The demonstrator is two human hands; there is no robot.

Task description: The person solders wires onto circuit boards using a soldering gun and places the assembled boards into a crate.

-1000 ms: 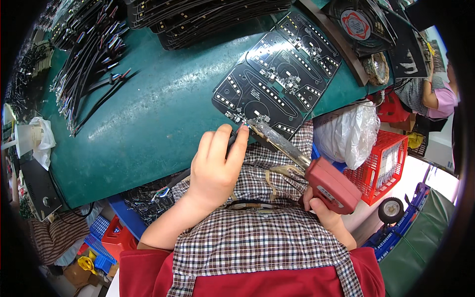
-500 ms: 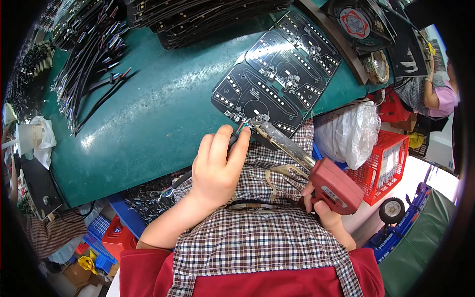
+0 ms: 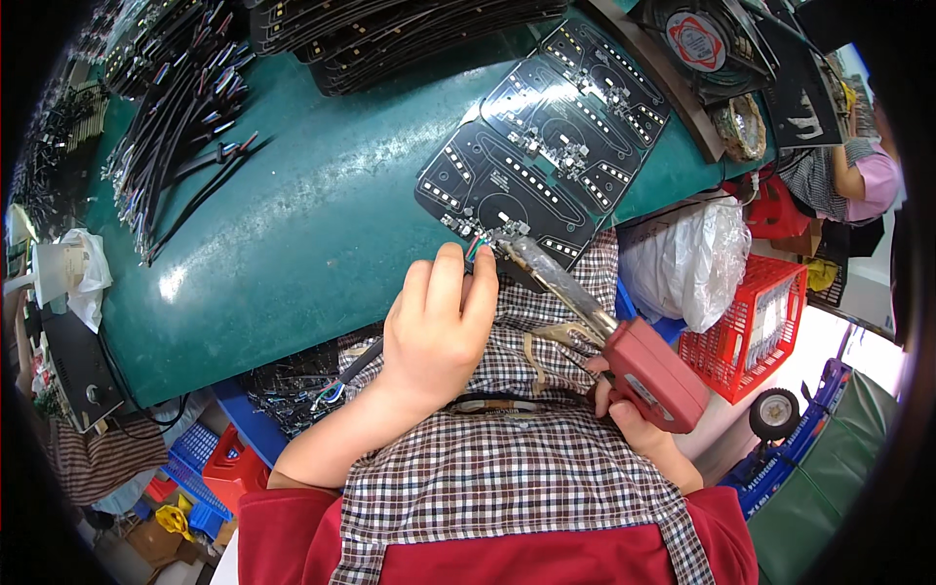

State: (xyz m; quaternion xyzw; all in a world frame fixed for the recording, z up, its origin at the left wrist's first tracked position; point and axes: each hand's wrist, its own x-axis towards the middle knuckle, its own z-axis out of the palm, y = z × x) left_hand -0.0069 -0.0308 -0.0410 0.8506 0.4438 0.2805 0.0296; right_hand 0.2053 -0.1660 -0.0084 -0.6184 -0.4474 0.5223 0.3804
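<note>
My left hand [image 3: 439, 322] pinches a black cable [image 3: 361, 361], whose thin coloured wire ends meet the near edge of a black circuit board panel [image 3: 492, 180]. White square LEDs and small connectors dot the panel. In my right hand [image 3: 632, 417] is a red soldering gun [image 3: 655, 375], gripped from below at its handle. Its long metal barrel points up and left, with the tip at the board's near edge beside my left fingertips. My fingers partly hide the cable, and the exact contact at the tip is too small to make out.
A bundle of black cables [image 3: 185, 127] lies on the green table [image 3: 292, 234] at left. Stacked boards [image 3: 390, 39] stand at the back, a fan [image 3: 702, 44] at back right. Right of the table are a plastic bag [image 3: 687, 258] and a red crate [image 3: 756, 331]. Another person [image 3: 858, 180] is far right.
The soldering gun's body has dipped slightly down and left, with its tip still at the board's edge. My left hand has shifted slightly right, still pinching the cable.
</note>
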